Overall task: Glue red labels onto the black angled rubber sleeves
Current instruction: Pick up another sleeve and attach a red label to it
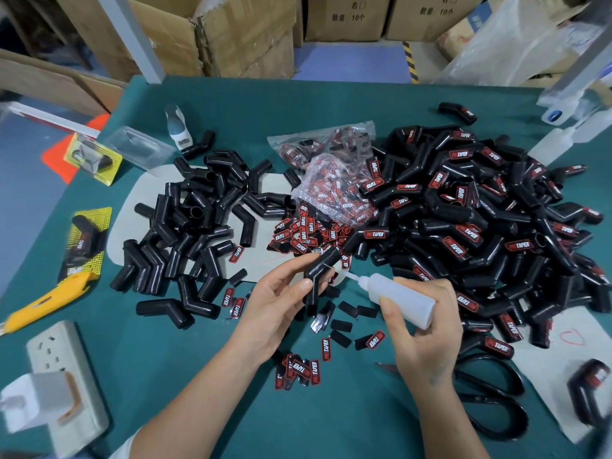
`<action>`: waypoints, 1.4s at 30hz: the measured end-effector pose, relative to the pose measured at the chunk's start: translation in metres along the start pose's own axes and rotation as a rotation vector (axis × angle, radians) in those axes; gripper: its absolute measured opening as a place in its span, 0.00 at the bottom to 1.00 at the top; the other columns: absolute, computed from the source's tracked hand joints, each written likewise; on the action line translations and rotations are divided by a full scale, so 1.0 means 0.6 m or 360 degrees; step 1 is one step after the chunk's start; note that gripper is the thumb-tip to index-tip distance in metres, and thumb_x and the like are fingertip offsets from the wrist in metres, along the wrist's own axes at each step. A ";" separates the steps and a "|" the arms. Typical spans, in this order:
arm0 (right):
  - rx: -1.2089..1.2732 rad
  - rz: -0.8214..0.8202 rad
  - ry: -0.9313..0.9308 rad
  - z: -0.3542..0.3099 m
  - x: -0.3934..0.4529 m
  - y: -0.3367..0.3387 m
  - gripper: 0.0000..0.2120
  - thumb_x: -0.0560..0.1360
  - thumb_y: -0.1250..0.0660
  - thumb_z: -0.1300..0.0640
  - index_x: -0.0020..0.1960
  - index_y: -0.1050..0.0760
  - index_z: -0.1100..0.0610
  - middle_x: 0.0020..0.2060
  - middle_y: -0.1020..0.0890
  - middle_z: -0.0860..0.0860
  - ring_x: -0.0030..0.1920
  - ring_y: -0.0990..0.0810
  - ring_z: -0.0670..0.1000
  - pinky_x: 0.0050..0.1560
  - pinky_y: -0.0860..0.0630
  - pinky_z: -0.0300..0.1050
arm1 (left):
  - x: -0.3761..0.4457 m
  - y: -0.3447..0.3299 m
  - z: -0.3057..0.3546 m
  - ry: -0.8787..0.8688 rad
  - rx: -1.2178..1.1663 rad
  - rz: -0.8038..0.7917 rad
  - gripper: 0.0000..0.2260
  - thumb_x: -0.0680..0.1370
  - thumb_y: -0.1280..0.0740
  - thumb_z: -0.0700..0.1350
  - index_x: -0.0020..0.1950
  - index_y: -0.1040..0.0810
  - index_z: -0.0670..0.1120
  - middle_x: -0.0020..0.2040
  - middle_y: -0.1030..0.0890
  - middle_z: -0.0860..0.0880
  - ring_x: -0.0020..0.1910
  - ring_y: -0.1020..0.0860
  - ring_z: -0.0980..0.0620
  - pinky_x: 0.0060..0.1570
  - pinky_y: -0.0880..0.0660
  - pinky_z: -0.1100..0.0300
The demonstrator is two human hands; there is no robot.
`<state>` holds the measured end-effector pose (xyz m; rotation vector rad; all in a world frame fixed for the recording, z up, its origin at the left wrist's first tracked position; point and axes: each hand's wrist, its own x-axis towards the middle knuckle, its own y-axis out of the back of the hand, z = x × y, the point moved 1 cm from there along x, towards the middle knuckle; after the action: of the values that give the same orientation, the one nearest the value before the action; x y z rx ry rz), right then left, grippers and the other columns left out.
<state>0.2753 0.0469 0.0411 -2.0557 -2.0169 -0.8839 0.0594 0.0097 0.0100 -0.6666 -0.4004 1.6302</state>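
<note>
1. One black angled sleeve is pinched between the thumb and fingers of the left hand, above the green table.
2. One white glue bottle is gripped by the right hand, fingers curled round it; its nozzle is pointed at the held sleeve.
3. Two heaps are seen: unlabelled sleeves at left, labelled sleeves at right; neither can be counted exactly.
4. Loose red labels are scattered between the heaps and near the hands, too many to count; more are held in two clear bags.
5. One yellow utility knife, one power strip and one pair of black scissors are laid at the table's edges.
</note>
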 end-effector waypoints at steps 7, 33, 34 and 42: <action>0.0005 -0.0017 0.0009 0.000 -0.001 0.000 0.11 0.76 0.30 0.55 0.55 0.24 0.59 0.45 0.20 0.61 0.52 0.23 0.40 0.51 0.28 0.32 | -0.002 -0.003 0.005 -0.0010 0.0060 0.0039 0.22 0.78 0.24 0.44 0.72 0.21 0.44 0.69 0.19 0.39 0.65 0.18 0.42 0.62 0.21 0.55; 0.0045 -0.0037 0.0015 -0.003 -0.001 0.000 0.11 0.76 0.30 0.55 0.57 0.24 0.51 0.46 0.20 0.57 0.52 0.24 0.39 0.51 0.28 0.31 | -0.001 0.000 0.001 0.0007 0.0061 0.0010 0.24 0.78 0.23 0.46 0.72 0.21 0.44 0.69 0.20 0.38 0.65 0.18 0.42 0.63 0.22 0.55; 0.0037 -0.0032 0.0014 -0.002 -0.001 0.001 0.10 0.76 0.30 0.55 0.56 0.24 0.53 0.46 0.20 0.58 0.52 0.24 0.39 0.51 0.28 0.31 | -0.001 0.001 0.001 0.0003 0.0056 0.0008 0.24 0.78 0.23 0.45 0.72 0.21 0.44 0.69 0.20 0.38 0.65 0.18 0.42 0.63 0.22 0.55; 0.0017 -0.0024 0.0025 -0.002 0.000 0.002 0.10 0.76 0.30 0.55 0.55 0.24 0.56 0.45 0.20 0.58 0.53 0.24 0.39 0.52 0.28 0.31 | 0.001 0.004 0.000 0.0008 0.0008 -0.0006 0.23 0.79 0.24 0.43 0.73 0.22 0.43 0.69 0.20 0.36 0.65 0.18 0.41 0.64 0.22 0.55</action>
<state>0.2760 0.0461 0.0423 -2.0241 -2.0272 -0.8869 0.0577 0.0097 0.0086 -0.6657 -0.3939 1.6255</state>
